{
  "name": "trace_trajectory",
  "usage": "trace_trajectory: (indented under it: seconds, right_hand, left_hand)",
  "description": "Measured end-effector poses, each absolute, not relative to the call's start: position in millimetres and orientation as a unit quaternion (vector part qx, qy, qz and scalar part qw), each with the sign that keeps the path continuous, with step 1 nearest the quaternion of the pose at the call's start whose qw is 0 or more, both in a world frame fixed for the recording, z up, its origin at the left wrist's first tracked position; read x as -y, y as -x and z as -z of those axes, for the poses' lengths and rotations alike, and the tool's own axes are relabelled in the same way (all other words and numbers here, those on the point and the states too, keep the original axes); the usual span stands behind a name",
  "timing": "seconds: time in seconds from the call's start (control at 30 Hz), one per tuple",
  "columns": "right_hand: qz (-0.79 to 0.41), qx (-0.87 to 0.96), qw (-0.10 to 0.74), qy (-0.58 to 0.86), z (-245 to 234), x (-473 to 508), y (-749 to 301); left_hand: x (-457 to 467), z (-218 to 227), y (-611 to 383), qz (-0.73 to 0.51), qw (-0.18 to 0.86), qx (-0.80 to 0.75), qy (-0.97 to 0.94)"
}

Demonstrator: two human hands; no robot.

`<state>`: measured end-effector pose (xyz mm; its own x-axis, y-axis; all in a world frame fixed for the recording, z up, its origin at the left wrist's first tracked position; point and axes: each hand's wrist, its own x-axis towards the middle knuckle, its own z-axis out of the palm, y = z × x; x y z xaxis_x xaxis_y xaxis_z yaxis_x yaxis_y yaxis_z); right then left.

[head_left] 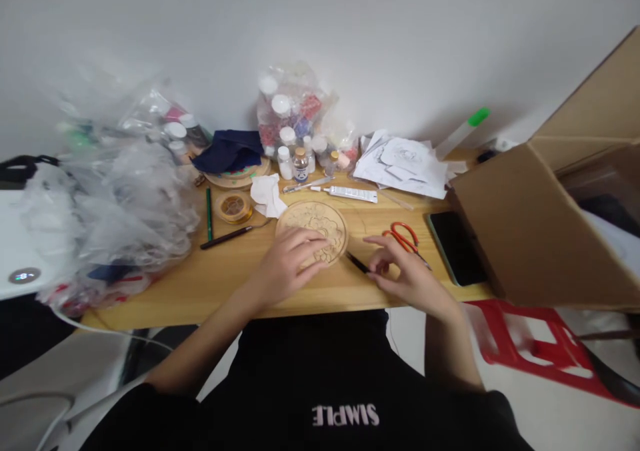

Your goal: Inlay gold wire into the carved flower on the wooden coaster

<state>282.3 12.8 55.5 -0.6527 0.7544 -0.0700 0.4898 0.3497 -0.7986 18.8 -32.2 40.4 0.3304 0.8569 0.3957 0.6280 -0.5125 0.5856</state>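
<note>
A round wooden disc (336, 219) with a dark line pattern lies on the table in front of me. My left hand (290, 264) rests over its lower left part, fingers stretched out and slightly apart, hiding some of the pattern. To the right of the disc is a thin black stick-like tool (357, 262), its far end by the disc's edge. My right hand (403, 274) has its thumb and a curled finger at the tool's near end, while the index finger stretches toward the disc. Orange-handled scissors (403, 236) lie just beyond the right hand.
A phone (457, 248) and an open cardboard box (535, 231) stand right. Behind the disc are a white tube (353, 193), small bottles (301, 164) and papers (405, 161). Leftward lie a thread spool (234, 207), a black-handled tool (227, 237), a green pencil (209, 214) and plastic bags (125, 198).
</note>
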Motion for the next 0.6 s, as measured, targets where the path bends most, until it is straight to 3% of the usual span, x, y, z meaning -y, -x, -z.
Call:
trace_trajectory:
  seconds: [0.27,0.37,0.5,0.6]
  right_hand:
    - [-0.373,0.852,0.174,0.324,-69.2,-12.1,-273.6]
    - [-0.382,0.826,0.252,0.330,-61.0,-18.4,-273.2]
    - [-0.470,0.701,0.417,0.338,-50.6,-22.8,-264.6]
    - [-0.535,0.631,0.461,0.322,-47.8,-26.0,-252.1]
  left_hand:
    - [29.1,-45.7,-32.0,-0.229,0.245,-0.423,-0.841]
    - [25.1,-42.9,-30.3,-0.232,0.256,-0.442,-0.828]
    - [21.3,-45.9,-32.0,-0.268,0.283,-0.464,-0.796]
    - [17.6,-49.3,-37.0,-0.325,0.302,-0.469,-0.764]
